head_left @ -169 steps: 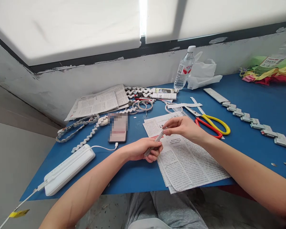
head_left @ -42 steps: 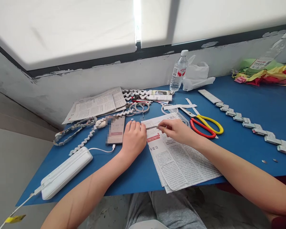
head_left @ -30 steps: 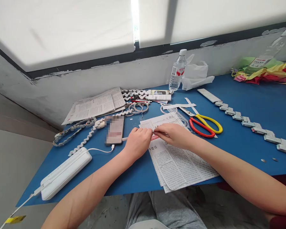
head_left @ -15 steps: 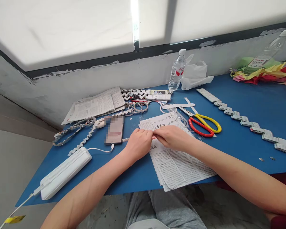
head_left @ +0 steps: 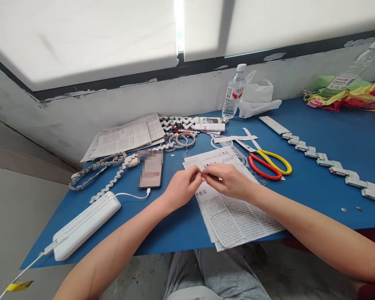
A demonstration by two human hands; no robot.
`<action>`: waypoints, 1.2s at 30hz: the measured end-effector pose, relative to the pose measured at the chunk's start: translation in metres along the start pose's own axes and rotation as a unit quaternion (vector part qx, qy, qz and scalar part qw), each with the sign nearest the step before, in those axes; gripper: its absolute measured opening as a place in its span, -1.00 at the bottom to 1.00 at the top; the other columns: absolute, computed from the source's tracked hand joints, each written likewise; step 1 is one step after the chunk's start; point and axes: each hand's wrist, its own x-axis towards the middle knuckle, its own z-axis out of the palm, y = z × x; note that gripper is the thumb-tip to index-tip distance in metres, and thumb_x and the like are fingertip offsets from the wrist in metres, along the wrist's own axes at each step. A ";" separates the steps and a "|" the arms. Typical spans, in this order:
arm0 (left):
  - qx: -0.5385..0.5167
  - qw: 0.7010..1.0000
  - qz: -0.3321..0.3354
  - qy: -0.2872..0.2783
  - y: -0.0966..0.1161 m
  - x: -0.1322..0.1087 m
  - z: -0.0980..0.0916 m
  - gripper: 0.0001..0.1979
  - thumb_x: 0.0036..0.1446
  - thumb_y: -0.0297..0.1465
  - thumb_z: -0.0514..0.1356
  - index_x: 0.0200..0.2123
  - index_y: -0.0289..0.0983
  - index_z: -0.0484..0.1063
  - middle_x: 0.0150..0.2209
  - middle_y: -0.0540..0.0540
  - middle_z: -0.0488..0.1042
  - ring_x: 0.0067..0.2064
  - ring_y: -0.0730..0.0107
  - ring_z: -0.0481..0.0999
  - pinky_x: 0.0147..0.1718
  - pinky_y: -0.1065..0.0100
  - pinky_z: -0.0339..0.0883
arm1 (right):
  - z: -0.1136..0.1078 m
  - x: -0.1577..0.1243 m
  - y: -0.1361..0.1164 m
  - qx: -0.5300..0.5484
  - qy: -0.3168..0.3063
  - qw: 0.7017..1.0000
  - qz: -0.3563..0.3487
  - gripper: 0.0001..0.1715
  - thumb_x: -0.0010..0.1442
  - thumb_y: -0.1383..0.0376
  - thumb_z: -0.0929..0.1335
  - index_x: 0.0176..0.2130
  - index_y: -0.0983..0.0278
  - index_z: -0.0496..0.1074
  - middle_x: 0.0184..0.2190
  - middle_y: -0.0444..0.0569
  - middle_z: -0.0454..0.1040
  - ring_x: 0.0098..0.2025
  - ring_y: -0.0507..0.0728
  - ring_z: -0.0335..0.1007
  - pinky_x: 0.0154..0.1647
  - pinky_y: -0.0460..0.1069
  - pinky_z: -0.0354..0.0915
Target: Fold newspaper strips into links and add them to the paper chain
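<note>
My left hand (head_left: 184,186) and my right hand (head_left: 224,180) meet fingertip to fingertip above the printed newspaper sheets (head_left: 231,221). Pinched between them is a small paper strip (head_left: 203,178) with a reddish patch, mostly covered by the fingers. Both hands are closed, thumbs against forefingers. Just to the right of my right hand lie scissors (head_left: 265,163) with one red and one yellow handle. Cut white paper strips (head_left: 236,138) lie behind the hands, one crossing another.
Left of my hands lie a phone (head_left: 151,168) on a cable and a white power strip (head_left: 86,227). A zigzag folded-paper chain (head_left: 326,163) runs along the right. Behind stand a water bottle (head_left: 234,92), a plastic bag (head_left: 259,98) and folded newspapers (head_left: 125,137).
The end of the paper strip that stuck out left of my left hand no longer shows. My fingertips have drawn into a tighter pinch, with gaps showing inside the curled fingers.
</note>
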 end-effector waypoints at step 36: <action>-0.392 0.913 -0.055 -0.093 -0.015 0.001 0.001 -0.71 0.21 -0.25 0.09 -0.05 -0.28 0.28 -0.52 0.07 0.31 -0.52 0.53 0.21 -0.46 0.41 0.18 | 0.002 0.009 0.045 -0.094 0.023 0.975 0.200 -0.69 0.22 0.34 0.27 -0.08 0.29 0.51 -0.06 0.18 0.44 0.03 0.34 0.32 -0.01 0.19 0.25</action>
